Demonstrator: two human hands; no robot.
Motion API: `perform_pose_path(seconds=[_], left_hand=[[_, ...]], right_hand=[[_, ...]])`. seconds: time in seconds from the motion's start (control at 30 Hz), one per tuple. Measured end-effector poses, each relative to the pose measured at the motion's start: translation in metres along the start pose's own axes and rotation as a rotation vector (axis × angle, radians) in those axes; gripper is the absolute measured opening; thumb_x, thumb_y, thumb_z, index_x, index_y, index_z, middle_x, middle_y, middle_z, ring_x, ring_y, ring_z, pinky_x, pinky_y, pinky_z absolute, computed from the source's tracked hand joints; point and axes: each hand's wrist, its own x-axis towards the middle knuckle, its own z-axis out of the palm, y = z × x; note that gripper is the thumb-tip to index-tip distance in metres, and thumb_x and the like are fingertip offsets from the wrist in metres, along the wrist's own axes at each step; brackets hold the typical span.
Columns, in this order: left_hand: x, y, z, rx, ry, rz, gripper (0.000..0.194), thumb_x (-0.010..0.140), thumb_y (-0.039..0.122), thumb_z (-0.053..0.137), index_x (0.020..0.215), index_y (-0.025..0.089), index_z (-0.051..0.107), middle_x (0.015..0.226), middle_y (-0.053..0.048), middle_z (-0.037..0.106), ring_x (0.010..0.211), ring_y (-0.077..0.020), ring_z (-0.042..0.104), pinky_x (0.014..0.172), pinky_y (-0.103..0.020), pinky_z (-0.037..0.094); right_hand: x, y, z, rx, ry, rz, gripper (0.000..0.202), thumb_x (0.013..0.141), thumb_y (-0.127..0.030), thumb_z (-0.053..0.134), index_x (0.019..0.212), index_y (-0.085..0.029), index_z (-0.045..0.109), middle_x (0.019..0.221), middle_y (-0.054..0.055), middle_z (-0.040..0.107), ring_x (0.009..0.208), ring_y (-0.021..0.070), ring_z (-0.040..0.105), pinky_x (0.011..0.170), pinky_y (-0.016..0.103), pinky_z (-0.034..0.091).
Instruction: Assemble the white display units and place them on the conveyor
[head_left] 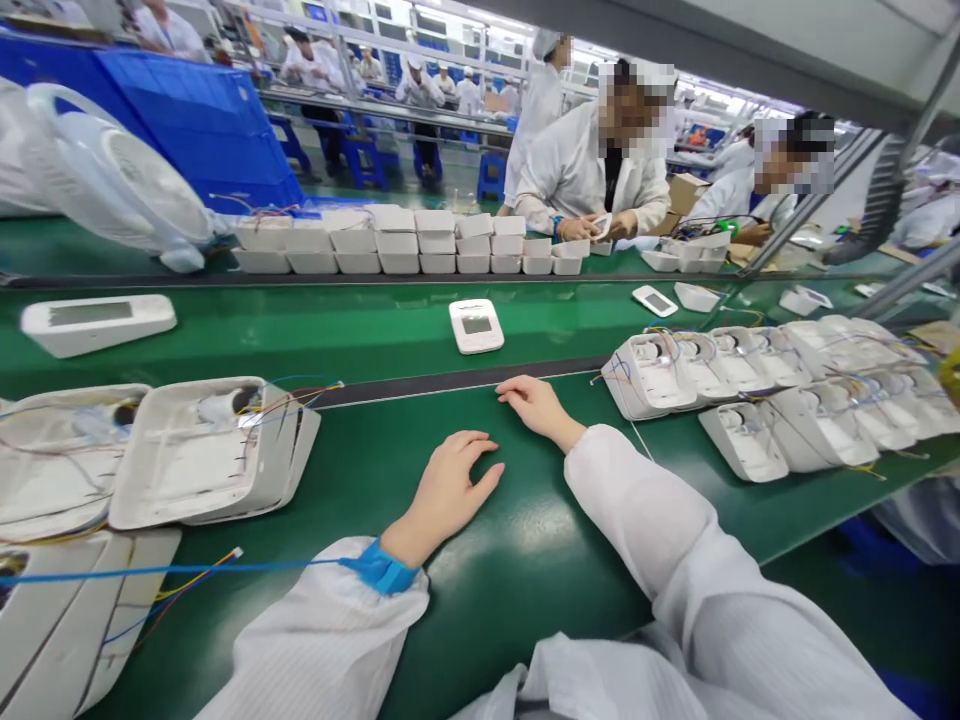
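A white, rounded-corner plastic device with a grey rectangular display [476, 327] lies face up on the glossy green belt [337, 335], just above the centre of the frame. It is beyond both bare hands, across the dark, narrow strip [420, 384] that edges the belt. In this flattened view its outline looks nearly square and slightly turned, so I cannot tell its long axis with confidence.

The right hand [536, 405] is the nearer one. From its fingertips, which are near the strip, the device lies up the frame and a little to the left, near but not touching. These fingers are loosely bent, narrowly spaced and point toward the left of the frame; no object shows in them.

The left hand [442, 485], with a bright blue wristband [382, 567] at its wrist, is lower, just left of centre, over the dark green tabletop [525, 560]. Its thumb and fingers stand well apart, the gap facing right, with nothing between them. From here the device is up the frame, farther off than from the right hand.

Open white plastic housings with coloured wires flank the hands: one group at the left [202, 450], another at the right [660, 375], both apart from the fingers.
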Motion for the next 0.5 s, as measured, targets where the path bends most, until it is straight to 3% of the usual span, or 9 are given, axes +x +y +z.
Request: perform_pose_path(seconds=[0.3,0.5], left_hand=[[0.0060,-0.0066,-0.0011,0.047,-0.004,0.061,0.028,0.090,0.043,0.055,0.101,0.021,0.069,0.112,-0.009,0.070,0.112,-0.0284,0.062,0.100,-0.049,0.049],[0.0017,-0.0100,-0.0014,0.062,-0.002,0.004,0.035,0.088,0.049,0.053,0.103,0.021,0.069,0.114,-0.008,0.071,0.112,-0.0272,0.064,0.101,-0.044,0.050]], right_hand=[[0.0050,-0.0023,0.0014,-0.064,-0.045,-0.012,0.025,0.085,-0.008,0.051,0.093,-0.017,0.073,0.094,0.004,0.073,0.079,0.0122,0.070,0.080,0.026,0.054],[0.0043,-0.0048,-0.0009,-0.119,-0.082,-0.036,0.029,0.082,-0.003,0.048,0.093,-0.014,0.073,0.087,0.004,0.074,0.078,0.0121,0.070,0.077,0.023,0.053]])
